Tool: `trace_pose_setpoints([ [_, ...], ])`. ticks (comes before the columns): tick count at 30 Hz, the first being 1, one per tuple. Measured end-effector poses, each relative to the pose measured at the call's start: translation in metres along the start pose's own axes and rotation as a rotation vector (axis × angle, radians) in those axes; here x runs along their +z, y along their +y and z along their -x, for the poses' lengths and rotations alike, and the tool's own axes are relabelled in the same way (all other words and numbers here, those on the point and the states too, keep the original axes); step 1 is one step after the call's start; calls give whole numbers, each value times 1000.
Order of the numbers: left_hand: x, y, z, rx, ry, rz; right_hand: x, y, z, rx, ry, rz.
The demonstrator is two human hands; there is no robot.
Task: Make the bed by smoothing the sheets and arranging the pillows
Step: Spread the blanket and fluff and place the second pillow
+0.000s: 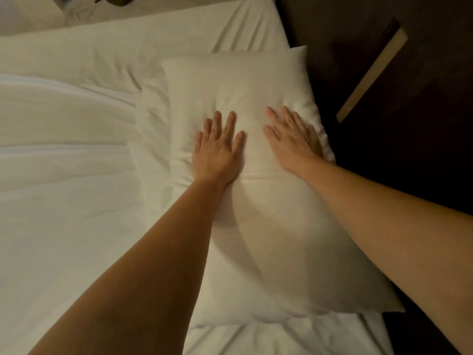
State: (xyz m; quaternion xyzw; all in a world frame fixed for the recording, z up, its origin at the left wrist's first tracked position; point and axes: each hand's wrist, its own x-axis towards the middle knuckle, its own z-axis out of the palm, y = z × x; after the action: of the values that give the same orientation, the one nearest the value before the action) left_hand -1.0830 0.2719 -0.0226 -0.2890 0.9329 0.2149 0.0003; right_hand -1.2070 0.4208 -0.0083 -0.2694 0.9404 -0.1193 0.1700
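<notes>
White fabric: everything on the bed is white or off-white, dim warm light.
Pillow look: top pillow [258, 98] is plump, plain case, soft creases radiating from where the palms press; a shallow dent across the middle between the wrists.
Pillow place: right part of the bed, its right edge against the dark headboard [384, 175], lying on the sheet [204, 29].
Pillow axis: long axis runs near-to-far, tilted slightly so the far end leans left; short sides face near and far, far-right corner pokes up against the headboard.
Second pillow: another pillow [153, 139] shows as a wrinkled strip along the left edge of the top one, mostly covered; same axis as far as I can tell.
Duvet: smooth white duvet [64, 175] fills the left side, folds running left-right, its right edge touching the lower pillow.
Left hand: left hand [217, 152] flat, palm down, fingers spread, pressing the pillow's middle; grasping nothing.
Right hand: right hand [291, 139] flat, palm down, fingers spread and pointing far-left, near the pillow's right edge; grasping nothing, slightly blurred.
Hands spacing: side by side, close, not touching.
Headboard detail: pale wooden strip [373, 75] runs diagonally on the dark surface, well apart from the pillow.
Far left: floor and some small dark item, too unclear to identify.
</notes>
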Motion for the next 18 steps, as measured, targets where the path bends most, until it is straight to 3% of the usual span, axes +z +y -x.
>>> trace_pose_setpoints([
  [3,5,-10,12,-18,18,-14,12,30,12,123,12,-3],
  [9,-20,-11,8,-113,-46,25,-15,59,26,417,-117,-82],
  [14,-41,17,71,7,43,97,-31,24,106,177,23,-109],
  [18,-31,31,158,11,-12,98,2,2,189,45,89,-27],
])
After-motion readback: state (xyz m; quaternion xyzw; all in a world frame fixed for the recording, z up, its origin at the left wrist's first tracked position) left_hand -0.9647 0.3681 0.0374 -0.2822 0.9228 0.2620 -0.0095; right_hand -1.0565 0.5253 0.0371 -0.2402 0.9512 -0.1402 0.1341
